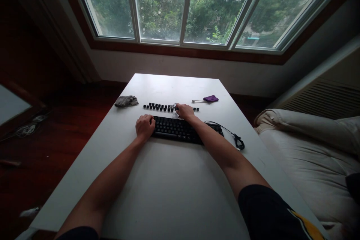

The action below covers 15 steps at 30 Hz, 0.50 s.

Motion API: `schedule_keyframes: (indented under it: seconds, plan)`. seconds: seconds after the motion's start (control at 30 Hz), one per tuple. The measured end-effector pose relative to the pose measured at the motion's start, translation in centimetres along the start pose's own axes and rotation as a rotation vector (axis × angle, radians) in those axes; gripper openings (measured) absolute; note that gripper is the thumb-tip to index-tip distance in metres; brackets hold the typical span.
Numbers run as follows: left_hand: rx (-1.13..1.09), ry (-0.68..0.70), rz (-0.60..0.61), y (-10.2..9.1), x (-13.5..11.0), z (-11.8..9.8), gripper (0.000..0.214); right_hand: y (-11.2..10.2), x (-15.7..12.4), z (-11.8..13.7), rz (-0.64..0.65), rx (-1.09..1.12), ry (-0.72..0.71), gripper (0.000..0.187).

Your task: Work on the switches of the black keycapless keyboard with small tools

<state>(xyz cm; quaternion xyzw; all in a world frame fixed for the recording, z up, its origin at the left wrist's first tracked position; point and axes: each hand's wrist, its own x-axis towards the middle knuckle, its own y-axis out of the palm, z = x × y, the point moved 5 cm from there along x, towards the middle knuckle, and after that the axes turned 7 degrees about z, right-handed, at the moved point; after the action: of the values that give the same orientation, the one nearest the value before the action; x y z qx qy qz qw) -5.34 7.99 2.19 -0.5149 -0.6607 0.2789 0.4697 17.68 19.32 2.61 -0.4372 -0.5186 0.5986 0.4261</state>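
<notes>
Grips keyboard (174, 130) end in left hand (145, 126), likely for steadiness; holds right hand (185, 112) at keycaps (165, 108) lined up probably for order; cannot tell that grip.

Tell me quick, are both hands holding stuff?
Left hand: closed, holding the keyboard.
Right hand: curled by the keycaps; can't tell if holding anything.

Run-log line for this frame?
left hand: on left end of keyboard | right hand: at loose keycaps, grip unclear | gray cloth: left of keycaps | cable: right of keyboard
</notes>
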Motion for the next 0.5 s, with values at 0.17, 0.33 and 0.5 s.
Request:
schedule_keyframes:
  seconds: [0.17, 0.33, 0.5]
  plan:
    - [0.007, 0.012, -0.005, -0.04, 0.01, -0.1, 0.015, -0.02, -0.02, 0.11, 0.007, -0.006, -0.003, 0.032]
    - [0.023, 0.016, -0.014, 0.03, 0.08, -0.19, 0.016, 0.12, 0.21, 0.06, 0.019, 0.005, 0.005, 0.033]
    - [0.023, 0.015, -0.009, 0.08, 0.12, -0.14, 0.017, 0.46, 0.39, -0.21, 0.013, 0.02, -0.025, 0.034]
